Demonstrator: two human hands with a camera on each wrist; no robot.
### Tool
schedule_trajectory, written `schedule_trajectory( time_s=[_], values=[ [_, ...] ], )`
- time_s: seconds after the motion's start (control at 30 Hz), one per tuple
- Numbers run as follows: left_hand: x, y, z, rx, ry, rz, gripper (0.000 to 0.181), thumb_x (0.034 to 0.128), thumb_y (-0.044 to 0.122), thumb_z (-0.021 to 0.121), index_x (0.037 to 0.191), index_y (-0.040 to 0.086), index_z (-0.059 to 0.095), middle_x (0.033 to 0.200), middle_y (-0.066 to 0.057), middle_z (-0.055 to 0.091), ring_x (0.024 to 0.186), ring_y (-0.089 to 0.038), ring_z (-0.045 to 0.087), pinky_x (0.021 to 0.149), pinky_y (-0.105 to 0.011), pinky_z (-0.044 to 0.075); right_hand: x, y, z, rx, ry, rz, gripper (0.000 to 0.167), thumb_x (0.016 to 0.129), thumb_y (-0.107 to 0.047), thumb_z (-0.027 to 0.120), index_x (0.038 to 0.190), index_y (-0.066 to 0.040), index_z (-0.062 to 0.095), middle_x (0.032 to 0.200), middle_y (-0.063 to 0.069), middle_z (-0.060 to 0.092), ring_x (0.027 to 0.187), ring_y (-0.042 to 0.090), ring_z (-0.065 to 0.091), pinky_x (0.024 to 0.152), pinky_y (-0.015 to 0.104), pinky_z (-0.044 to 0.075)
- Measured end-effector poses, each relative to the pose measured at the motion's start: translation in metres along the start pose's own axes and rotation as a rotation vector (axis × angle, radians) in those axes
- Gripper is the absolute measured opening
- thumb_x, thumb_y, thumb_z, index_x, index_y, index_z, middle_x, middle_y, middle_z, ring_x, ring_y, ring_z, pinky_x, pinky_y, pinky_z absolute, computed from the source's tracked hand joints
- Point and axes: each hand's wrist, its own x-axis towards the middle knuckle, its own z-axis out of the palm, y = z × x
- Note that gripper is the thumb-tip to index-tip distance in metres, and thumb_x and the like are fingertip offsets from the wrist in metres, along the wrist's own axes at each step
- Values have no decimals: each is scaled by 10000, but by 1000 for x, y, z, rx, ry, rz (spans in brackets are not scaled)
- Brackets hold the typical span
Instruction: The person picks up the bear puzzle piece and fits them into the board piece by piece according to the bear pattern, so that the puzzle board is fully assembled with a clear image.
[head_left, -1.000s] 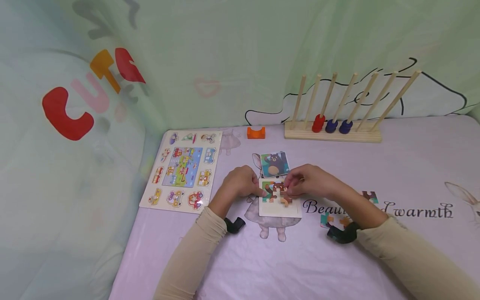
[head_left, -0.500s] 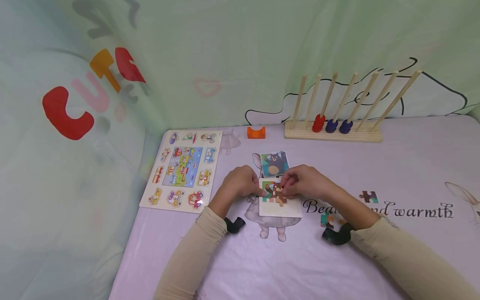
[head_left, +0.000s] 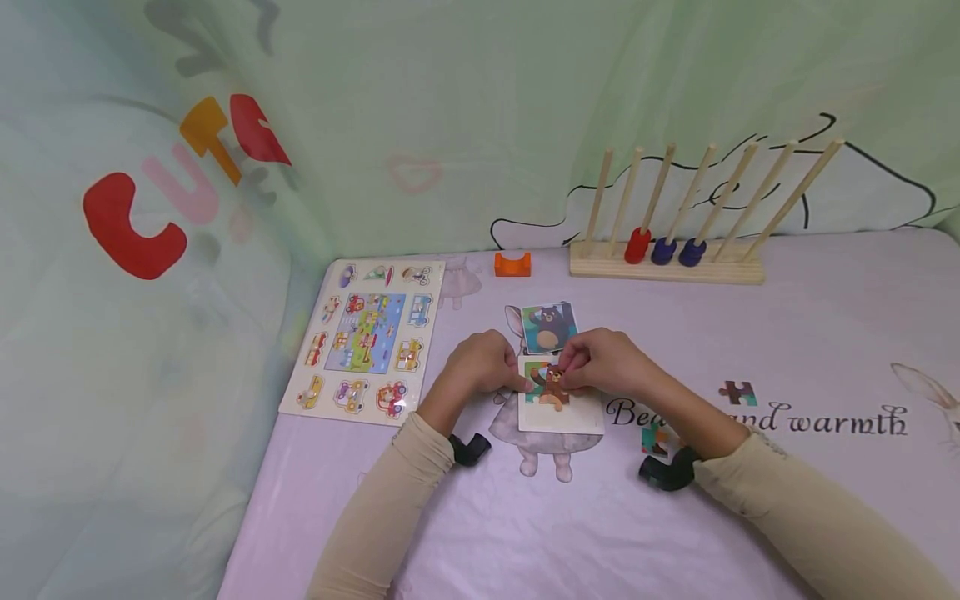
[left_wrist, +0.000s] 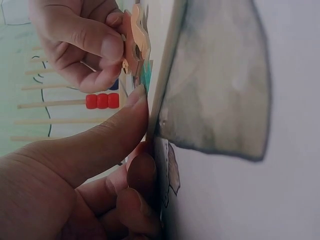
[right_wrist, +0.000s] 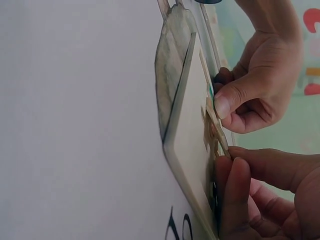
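In the head view we see bear pieces (head_left: 536, 371) toward the upper left corner of the puzzle board (head_left: 581, 422); the left hand (head_left: 487, 363) grips its left edge, the right hand (head_left: 609, 363) pinches a brown piece (head_left: 555, 393) over its middle. From the left wrist, we see the left thumb (left_wrist: 131, 109) pressing the board; from the right wrist, the held piece tilted.

A pale green draped fabric wall (head_left: 480, 100), with large red, pink and orange letters (head_left: 105, 212), meets a flat, lilac cloth-covered surface (head_left: 750, 333).

Lilac cloth (head_left: 645, 542) under puzzle tray (head_left: 581, 422), bear card (head_left: 550, 327), pieces (head_left: 738, 393), vehicle board (head_left: 367, 333), orange block (head_left: 512, 269), abacus (head_left: 667, 272)
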Motion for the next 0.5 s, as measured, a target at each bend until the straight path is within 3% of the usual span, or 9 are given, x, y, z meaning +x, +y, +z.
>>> schedule_trajectory(
  time_s=[0.3, 0.5],
  values=[
    [1, 1, -1, 8, -8, 4, 318, 782, 374, 891, 667, 156, 690, 594, 23, 578, 614, -144, 558, 529, -268, 365, -1, -4, 1, -34, 30, 17, 163, 842, -125, 810, 942, -47, 708, 780, 42, 690, 719, 171, 592, 655, 288, 486],
    [-1, 2, 0, 28, -14, 0, 334, 792, 384, 881, 677, 153, 668, 601, 22, 569, 603, -146, 555, 519, -269, 361, -1, -1, -1, -82, 56, 8, 180, 872, -237, 807, 865, -94, 698, 722, 20, 647, 667, 163, 562, 593, 276, 442]
  ],
)
